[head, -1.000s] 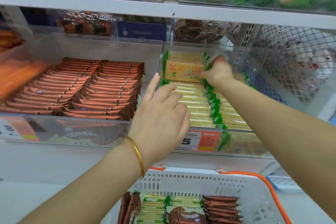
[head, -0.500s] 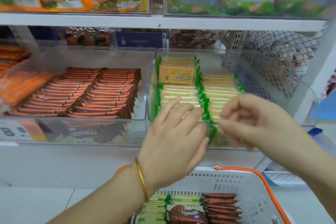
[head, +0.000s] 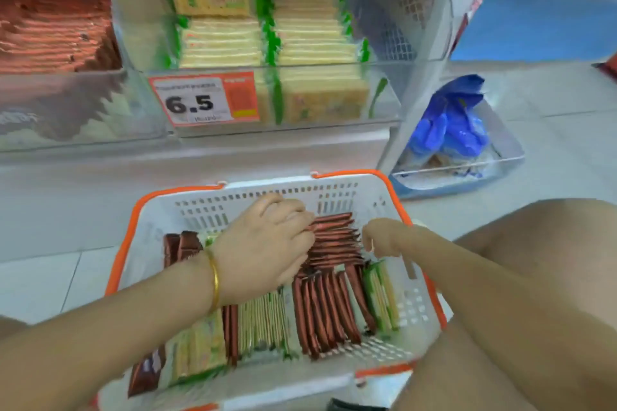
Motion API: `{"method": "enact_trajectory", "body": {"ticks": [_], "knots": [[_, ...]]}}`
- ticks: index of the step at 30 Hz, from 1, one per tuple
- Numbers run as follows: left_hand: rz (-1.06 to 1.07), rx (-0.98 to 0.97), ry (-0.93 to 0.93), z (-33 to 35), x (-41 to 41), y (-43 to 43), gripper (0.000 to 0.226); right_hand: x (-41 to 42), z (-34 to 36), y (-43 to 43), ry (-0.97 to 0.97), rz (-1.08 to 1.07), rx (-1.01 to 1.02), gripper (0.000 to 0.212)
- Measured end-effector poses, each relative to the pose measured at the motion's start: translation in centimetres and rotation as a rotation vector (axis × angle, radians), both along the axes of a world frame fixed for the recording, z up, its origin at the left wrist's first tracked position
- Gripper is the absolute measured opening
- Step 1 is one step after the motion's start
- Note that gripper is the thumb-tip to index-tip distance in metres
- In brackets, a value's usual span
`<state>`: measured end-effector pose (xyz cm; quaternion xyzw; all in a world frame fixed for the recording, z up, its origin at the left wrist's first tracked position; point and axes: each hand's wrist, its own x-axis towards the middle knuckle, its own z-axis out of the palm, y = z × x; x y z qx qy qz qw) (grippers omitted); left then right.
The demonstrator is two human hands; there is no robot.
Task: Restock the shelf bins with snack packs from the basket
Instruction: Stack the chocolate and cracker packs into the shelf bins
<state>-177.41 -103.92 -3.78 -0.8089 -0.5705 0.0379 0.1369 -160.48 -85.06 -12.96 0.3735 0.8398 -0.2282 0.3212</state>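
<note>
Curls fingers point(head: 302, 227) of left hand point(head: 267, 243) onto brown packs point(head: 335, 240), lying 9-to-3 at its 3 o'clock in basket point(head: 213, 207); right hand point(head: 382, 240) near, grip unclear.

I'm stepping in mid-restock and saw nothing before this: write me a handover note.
Left hand: inside the white plastic basket with orange handles, fingers curled against the stacked brown snack packs; grip unclear.
Right hand: curled beside the same stack; grip unclear.
Done: the clear plastic shelf bin holds rows of yellow-green cracker packs; the bin beside it holds brown packs.
Left: that brown stack plus upright yellow-green packs in the basket, not yet shelved.
</note>
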Motion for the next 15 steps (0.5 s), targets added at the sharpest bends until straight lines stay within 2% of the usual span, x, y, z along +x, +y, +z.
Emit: {"method": "enact_trajectory", "body": {"ticks": [3, 6, 8, 12, 15], "knots": [[0.009, -0.043, -0.031, -0.6, -0.1, -0.4, 0.037, 1.8, -3.2, -1.1, -0.116, 0.070, 0.067, 0.037], [0.025, -0.068, -0.046, -0.9, -0.4, -0.7, 0.038, 2.3, -5.1, -1.6, -0.131, 0.127, 0.064, 0.042], [0.029, -0.085, -0.051, -1.0, -0.4, -0.7, 0.039, 2.3, -5.1, -2.0, -0.150, 0.170, 0.099, 0.040], [0.033, -0.107, -0.051, -1.3, -0.4, -0.3, 0.040, 2.0, -4.9, -2.2, -0.207, 0.403, 0.168, 0.031], [0.029, -0.115, -0.056, -1.4, -0.4, -0.2, 0.039, 1.6, -4.6, -2.5, -0.200, 0.321, 0.132, 0.029]]}}
